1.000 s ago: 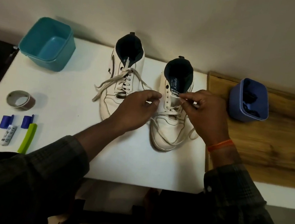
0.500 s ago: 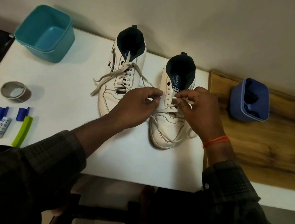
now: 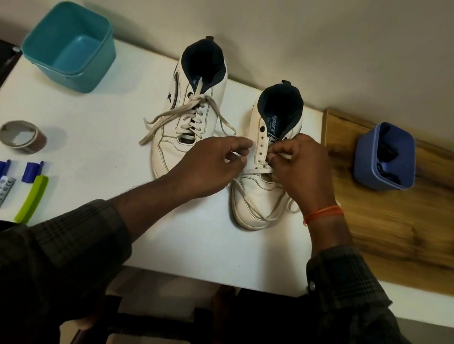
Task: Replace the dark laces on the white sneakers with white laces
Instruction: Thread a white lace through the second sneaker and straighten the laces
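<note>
Head view: threading the white lace [image 3: 260, 170] up the right sneaker [image 3: 267, 159] on the white worktop [image 3: 105, 135], lower eyelets done, upper ones bare. Left sneaker [image 3: 191, 117] just beside, laced white and tied. Right hand [image 3: 302, 169] in a narrow grip, pinching the lace at an eyelet; left hand [image 3: 209, 167] curled at the shoe's edge, contents impossible to tell. Dark laces [image 3: 388, 159] in the blue tub [image 3: 367, 171]. Next, likely: feeding the tip through the next open eyelet.
</note>
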